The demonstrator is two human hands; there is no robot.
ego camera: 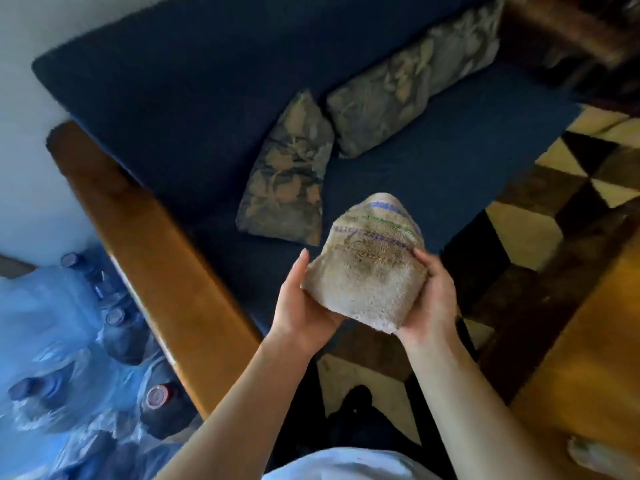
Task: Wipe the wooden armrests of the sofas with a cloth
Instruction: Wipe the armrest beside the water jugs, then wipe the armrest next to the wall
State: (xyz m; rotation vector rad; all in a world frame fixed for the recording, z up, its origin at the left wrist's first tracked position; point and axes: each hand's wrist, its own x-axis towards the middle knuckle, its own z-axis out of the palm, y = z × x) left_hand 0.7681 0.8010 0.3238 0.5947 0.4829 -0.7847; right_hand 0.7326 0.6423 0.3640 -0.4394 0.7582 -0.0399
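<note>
Both hands hold 1 folded beige cloth [367,268] in the air above the front edge of the dark blue sofa [194,98]. The left hand [301,306] supports it from below with the thumb straight up along its side; the right hand [431,299] grips its other side with curled fingers. The cloth has coloured stripes near its top and a dark stain in the middle. 1 wooden armrest [152,244] runs along the left side of the sofa, apart from the cloth. 3 patterned cushions [287,171] lie on the seat. Beside the armrest stand wrapped bottles [117,323]; at least 4 caps are visible.
</note>
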